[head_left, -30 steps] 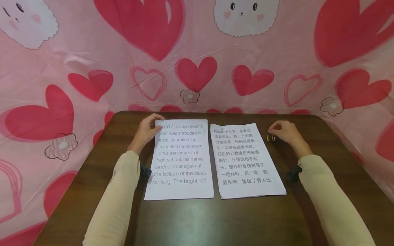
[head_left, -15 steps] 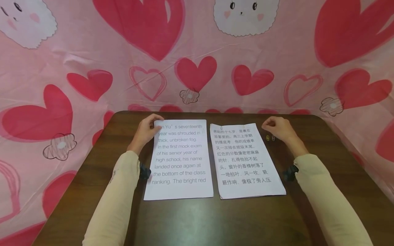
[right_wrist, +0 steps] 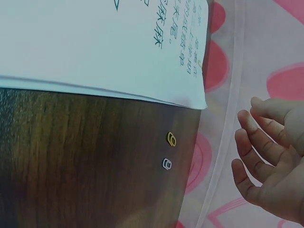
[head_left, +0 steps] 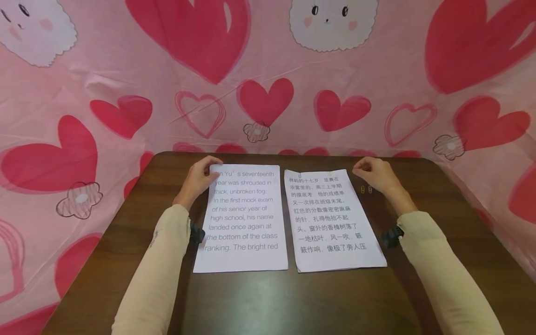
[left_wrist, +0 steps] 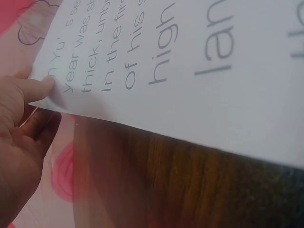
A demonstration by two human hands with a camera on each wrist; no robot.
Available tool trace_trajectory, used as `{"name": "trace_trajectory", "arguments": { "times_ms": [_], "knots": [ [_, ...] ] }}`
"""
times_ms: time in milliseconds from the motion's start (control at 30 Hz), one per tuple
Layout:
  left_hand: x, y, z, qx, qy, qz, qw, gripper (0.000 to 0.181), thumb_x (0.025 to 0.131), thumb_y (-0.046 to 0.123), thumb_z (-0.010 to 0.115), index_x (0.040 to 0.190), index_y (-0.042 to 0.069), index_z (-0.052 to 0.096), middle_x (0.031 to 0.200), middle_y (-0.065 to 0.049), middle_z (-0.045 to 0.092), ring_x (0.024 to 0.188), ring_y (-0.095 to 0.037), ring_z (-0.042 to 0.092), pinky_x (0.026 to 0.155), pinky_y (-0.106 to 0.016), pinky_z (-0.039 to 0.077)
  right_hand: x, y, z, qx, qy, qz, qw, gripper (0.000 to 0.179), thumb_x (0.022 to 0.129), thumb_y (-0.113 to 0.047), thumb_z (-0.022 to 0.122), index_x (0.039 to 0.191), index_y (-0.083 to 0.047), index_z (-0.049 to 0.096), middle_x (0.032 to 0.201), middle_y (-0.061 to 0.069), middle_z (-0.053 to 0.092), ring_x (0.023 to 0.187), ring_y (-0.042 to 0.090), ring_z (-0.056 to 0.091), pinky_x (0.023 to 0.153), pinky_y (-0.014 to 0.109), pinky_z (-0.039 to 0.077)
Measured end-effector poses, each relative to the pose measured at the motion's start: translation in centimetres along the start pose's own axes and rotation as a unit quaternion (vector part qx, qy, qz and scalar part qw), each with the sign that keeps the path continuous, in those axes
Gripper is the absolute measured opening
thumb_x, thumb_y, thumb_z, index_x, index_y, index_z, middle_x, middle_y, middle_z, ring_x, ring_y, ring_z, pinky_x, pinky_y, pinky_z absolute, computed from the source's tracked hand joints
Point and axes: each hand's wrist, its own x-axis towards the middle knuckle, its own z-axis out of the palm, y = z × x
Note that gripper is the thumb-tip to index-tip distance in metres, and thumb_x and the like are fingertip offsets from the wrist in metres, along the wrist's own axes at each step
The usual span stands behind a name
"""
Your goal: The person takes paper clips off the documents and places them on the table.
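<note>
My left hand (head_left: pixel 197 179) pinches the top-left corner of the English-text paper (head_left: pixel 244 218), thumb above and fingers beneath, as the left wrist view shows. To its right lies a stack of Chinese-text paper (head_left: pixel 331 223), with a yellow paper clip (head_left: pixel 330 174) and a dark one (head_left: pixel 299 175) on its top edge. My right hand (head_left: pixel 381 177) hovers by that stack's top-right corner. Its fingers (right_wrist: pixel 259 145) curl loosely around nothing in the right wrist view. Just below it, a loose yellow paper clip (right_wrist: pixel 171 139) and a white paper clip (right_wrist: pixel 166 164) lie on the wood.
Both papers lie side by side on a dark brown table (head_left: pixel 234 302), a narrow gap between them. A pink cloth (head_left: pixel 167 70) printed with hearts hangs behind and beside the table. Dark wrist cameras (head_left: pixel 392 236) sit on both wrists.
My right hand has moved left, from above the loose clips toward the Chinese-text stack's top-right corner. The left hand keeps its grip on the English-text paper.
</note>
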Motion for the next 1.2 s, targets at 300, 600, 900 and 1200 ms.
{"name": "trace_trajectory", "arguments": {
  "times_ms": [300,600,900,1200],
  "knots": [
    [0.1,-0.3,0.4,0.007,0.003,0.010,0.9999,0.032,0.095,0.000,0.062,0.127,0.005,0.061,0.126,-0.021,0.063,0.099,-0.033,0.059,0.085,-0.033,0.049,-0.5,-0.4,0.0,0.013,-0.006,0.004,0.9999,0.032,0.099,-0.029,0.062,0.114,-0.001,0.064,0.114,0.026,0.070,0.099,0.038,0.064,0.089,0.051,0.050],
    [0.1,-0.5,0.5,0.010,0.010,0.015,0.9998,0.035,0.094,-0.001,0.062,0.129,0.006,0.062,0.126,-0.024,0.064,0.106,-0.037,0.061,0.094,-0.046,0.051,-0.4,-1.1,0.4,0.022,0.000,-0.006,0.9997,0.030,0.097,-0.027,0.064,0.114,-0.003,0.065,0.112,0.024,0.071,0.101,0.037,0.065,0.092,0.051,0.049],
    [0.3,-0.7,0.5,0.021,0.039,0.045,0.9980,0.033,0.092,-0.006,0.062,0.125,-0.001,0.063,0.120,-0.027,0.061,0.111,-0.041,0.059,0.106,-0.053,0.046,-0.5,-1.6,0.3,0.025,-0.010,-0.005,0.9996,0.033,0.098,-0.031,0.062,0.116,-0.004,0.064,0.112,0.022,0.070,0.097,0.034,0.063,0.089,0.047,0.050],
    [0.5,0.8,1.1,0.023,0.032,0.054,0.9978,0.031,0.092,-0.003,0.063,0.124,-0.002,0.064,0.123,-0.026,0.061,0.114,-0.040,0.059,0.105,-0.051,0.047,-0.7,-1.9,0.4,0.032,0.007,-0.013,0.9994,0.033,0.098,-0.029,0.064,0.119,-0.004,0.063,0.112,0.021,0.070,0.097,0.033,0.064,0.086,0.044,0.051]
  ]
}}
